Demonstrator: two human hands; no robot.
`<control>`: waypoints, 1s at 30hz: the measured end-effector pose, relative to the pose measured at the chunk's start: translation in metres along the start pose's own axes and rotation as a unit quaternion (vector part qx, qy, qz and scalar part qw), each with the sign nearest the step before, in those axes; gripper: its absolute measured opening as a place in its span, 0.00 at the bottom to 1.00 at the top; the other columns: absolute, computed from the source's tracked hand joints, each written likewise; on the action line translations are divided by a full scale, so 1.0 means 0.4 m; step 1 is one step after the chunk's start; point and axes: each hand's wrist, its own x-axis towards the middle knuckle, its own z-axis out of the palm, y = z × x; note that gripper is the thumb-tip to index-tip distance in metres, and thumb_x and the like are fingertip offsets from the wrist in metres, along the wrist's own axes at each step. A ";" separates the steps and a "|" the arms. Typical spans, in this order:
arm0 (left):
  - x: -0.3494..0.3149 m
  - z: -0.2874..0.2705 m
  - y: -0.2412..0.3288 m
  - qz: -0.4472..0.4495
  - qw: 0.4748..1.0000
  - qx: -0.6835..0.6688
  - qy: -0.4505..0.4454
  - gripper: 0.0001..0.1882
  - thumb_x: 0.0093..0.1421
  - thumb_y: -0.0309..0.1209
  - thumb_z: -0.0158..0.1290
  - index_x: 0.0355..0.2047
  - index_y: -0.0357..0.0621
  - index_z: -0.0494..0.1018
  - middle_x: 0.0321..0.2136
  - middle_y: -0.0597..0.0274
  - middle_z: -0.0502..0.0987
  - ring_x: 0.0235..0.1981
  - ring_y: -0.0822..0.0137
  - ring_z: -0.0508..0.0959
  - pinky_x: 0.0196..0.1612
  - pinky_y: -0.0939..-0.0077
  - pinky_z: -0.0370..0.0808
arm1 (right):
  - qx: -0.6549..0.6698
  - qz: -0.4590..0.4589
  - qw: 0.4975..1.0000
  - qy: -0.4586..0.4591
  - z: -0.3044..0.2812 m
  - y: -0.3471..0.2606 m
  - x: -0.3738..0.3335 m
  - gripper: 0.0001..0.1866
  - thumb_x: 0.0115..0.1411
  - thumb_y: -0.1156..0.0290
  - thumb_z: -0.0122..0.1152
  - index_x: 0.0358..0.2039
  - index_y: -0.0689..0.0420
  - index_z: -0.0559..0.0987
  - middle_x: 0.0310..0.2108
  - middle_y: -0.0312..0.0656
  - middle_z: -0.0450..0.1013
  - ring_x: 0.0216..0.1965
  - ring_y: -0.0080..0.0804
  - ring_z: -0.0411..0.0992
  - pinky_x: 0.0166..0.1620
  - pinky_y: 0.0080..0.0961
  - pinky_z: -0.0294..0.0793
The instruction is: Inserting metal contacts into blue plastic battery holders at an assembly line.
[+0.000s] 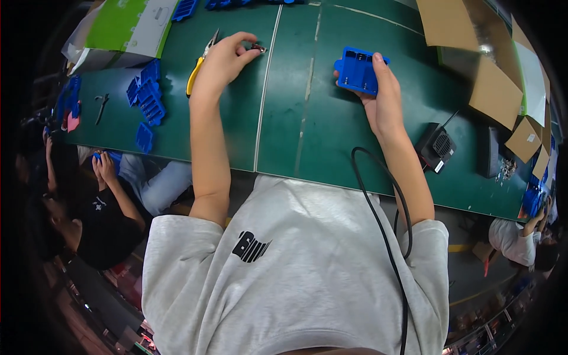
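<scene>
In my right hand (381, 89) is a blue plastic battery case (357, 71), its open side facing up and small metal contacts showing inside. My thumb lies over its right edge, and the fingers are mostly hidden beneath it. Farther left, my left hand (225, 62) reaches over the table, thumb and forefinger closed round a small dark red and metal part (258, 48). Beside that hand lie pliers with yellow handles (194, 78), partly covered by it.
Several blue cases (151, 107) and a dark tool (102, 109) lie on the green table (284, 130) at left. A green-and-white box (127, 29) stands behind them. A black radio (436, 145) and cardboard boxes (496, 92) are at right. A black cable (384, 231) hangs across my right arm.
</scene>
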 end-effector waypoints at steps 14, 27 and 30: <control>-0.003 0.049 0.084 0.033 0.866 -0.459 -0.194 0.11 0.62 0.32 0.53 0.41 0.38 0.74 0.28 0.61 0.79 0.25 0.76 0.76 0.29 0.84 0.71 | 0.013 0.044 0.999 -0.023 0.002 0.009 0.002 0.25 0.66 0.53 0.47 0.48 0.66 0.68 0.40 0.54 0.74 0.40 0.42 0.77 0.46 0.35 0.76; -0.011 0.140 0.130 0.021 0.844 -0.511 -0.163 0.08 0.61 0.28 0.53 0.38 0.38 0.70 0.34 0.53 0.78 0.31 0.70 0.79 0.34 0.82 0.75 | 0.019 0.078 0.996 -0.031 0.006 0.019 -0.006 0.28 0.67 0.47 0.36 0.51 0.61 0.68 0.47 0.49 0.71 0.48 0.38 0.73 0.53 0.38 0.71; -0.010 0.155 0.123 -0.010 0.862 -0.476 -0.172 0.09 0.60 0.28 0.53 0.38 0.38 0.69 0.32 0.56 0.78 0.29 0.73 0.78 0.33 0.84 0.74 | -0.015 0.060 0.996 -0.062 0.003 0.013 -0.007 0.29 0.67 0.47 0.36 0.51 0.61 0.67 0.47 0.50 0.71 0.48 0.39 0.73 0.53 0.39 0.71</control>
